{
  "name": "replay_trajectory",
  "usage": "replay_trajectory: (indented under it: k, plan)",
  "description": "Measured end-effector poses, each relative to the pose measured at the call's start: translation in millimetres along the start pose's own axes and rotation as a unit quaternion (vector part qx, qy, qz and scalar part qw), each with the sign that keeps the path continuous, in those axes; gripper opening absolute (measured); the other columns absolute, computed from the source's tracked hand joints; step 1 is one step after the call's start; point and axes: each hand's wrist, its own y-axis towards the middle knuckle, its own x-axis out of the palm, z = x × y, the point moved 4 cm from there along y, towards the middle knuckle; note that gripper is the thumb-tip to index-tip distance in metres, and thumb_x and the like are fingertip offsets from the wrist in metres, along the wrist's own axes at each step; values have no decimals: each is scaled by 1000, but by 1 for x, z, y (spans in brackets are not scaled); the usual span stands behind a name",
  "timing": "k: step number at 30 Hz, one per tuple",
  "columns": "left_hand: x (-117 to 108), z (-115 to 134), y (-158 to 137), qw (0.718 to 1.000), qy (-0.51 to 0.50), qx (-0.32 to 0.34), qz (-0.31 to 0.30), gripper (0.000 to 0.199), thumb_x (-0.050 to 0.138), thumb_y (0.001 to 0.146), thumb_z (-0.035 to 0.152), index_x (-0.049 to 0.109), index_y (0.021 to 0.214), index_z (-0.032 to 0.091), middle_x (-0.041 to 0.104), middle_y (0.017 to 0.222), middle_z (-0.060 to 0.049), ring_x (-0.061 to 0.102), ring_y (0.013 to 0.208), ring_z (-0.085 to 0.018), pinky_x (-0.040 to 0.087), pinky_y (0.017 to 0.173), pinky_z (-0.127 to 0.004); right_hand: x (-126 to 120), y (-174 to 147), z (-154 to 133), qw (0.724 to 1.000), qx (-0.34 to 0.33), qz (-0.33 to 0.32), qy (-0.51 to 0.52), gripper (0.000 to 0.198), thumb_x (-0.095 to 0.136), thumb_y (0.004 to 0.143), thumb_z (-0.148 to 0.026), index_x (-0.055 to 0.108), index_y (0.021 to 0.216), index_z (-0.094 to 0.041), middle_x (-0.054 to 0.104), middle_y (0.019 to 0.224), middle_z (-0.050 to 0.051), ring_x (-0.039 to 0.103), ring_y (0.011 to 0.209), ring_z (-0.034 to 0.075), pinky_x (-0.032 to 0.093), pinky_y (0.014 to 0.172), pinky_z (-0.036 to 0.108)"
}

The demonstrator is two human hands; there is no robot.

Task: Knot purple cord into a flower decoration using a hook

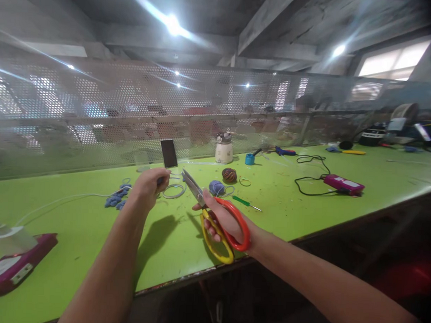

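Scissors (pixel 200 196) hang over the green table (pixel 179 250), right hand (pixel 224 218) with fingers curled round the handles, and I'd angle the blades (pixel 192 183) clear of the left hand (pixel 150 183), pinching a small dark-blue piece (pixel 160 181).

scissors (pixel 200 196), one; yarn balls (pixel 229 175) (pixel 216 187), two; magenta boxes (pixel 343 184) (pixel 36 254), two

Above the near part of the tabletop (pixel 265 235) are the scissors (pixel 195 190). Beyond their handles lies a yarn ball (pixel 216 187), another yarn ball (pixel 229 175) behind it to the right, a screwdriver (pixel 241 200) in front to the right. A bottle (pixel 224 151) stands behind, before a perforated screen (pixel 127 131).
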Motion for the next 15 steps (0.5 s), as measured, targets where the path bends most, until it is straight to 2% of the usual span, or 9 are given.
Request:
replay_trajectory:
  k: [6, 8, 12, 15]
  plan:
    - [-4, 2, 2, 999, -25, 27, 14, 30, 53, 68, 21, 40, 42, 18, 28, 36, 4, 23, 34, -5, 18, 36, -22, -6, 4, -1, 1000, 16, 4, -12, 53, 50, 81, -66, 59, 94, -15, 46, 50, -5, 38, 35, 4, 33, 30, 13]
    - [-4, 1, 3, 998, -43, 31, 18, 27, 52, 69, 22, 41, 45, 18, 27, 37, 4, 23, 34, -6, 20, 37, -21, -9, 4, -4, 999, 1, 11, -30, 53, 50, 81, -66, 59, 93, -15, 46, 49, -5, 40, 36, 5, 35, 31, 14]
    - [0, -3, 4, 998, -42, 37, 21, 27, 54, 67, 21, 42, 44, 18, 30, 37, 4, 24, 35, -5, 17, 36, -21, -7, 2, -13, 998, -53, -22, -26, 53, 49, 81, -65, 59, 95, -15, 49, 52, -4, 51, 45, 10, 53, 48, 25]
    - [6, -5, 3, 999, -25, 42, 5, 30, 57, 68, 22, 42, 43, 18, 31, 38, 3, 27, 36, -6, 19, 37, -21, -3, 1, -14, 997, -59, -49, -3, 52, 52, 80, -64, 58, 96, -15, 52, 60, -2, 55, 53, 11, 57, 62, 33]
